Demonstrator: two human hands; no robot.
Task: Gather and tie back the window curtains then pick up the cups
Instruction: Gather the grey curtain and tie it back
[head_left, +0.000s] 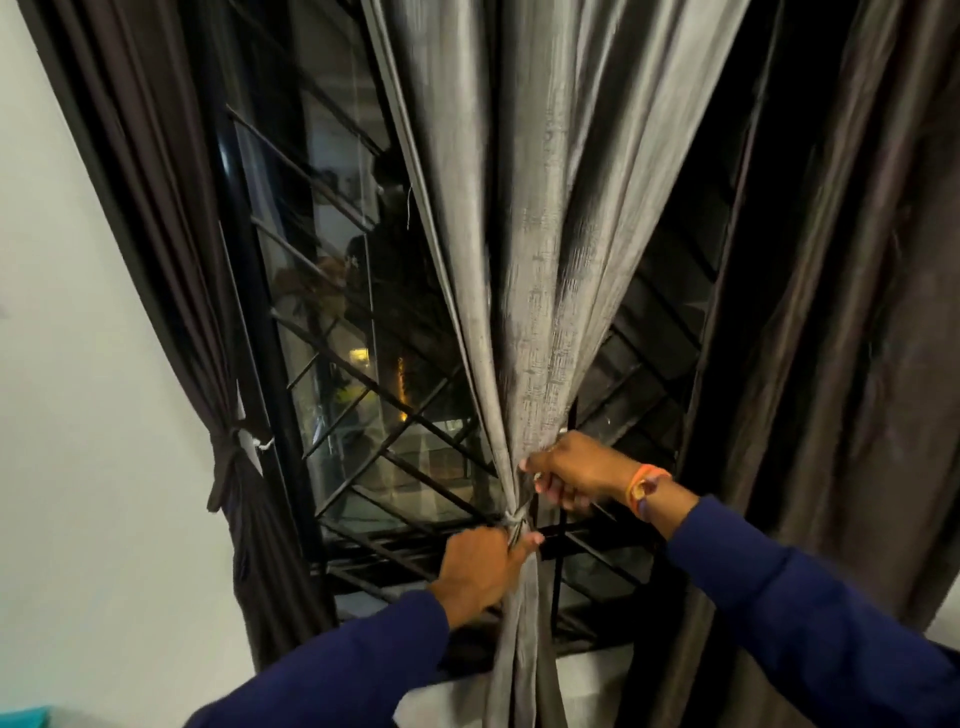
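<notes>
The left hand (480, 566) and right hand (571, 470) are pinching the tie (514, 519) around the gathered grey curtain (535, 312), finishing its knot. The dark left curtain (228, 457) is hanging already tied; no cups are showing. The window grille (405, 457) is sitting close behind, leaving little room.
</notes>
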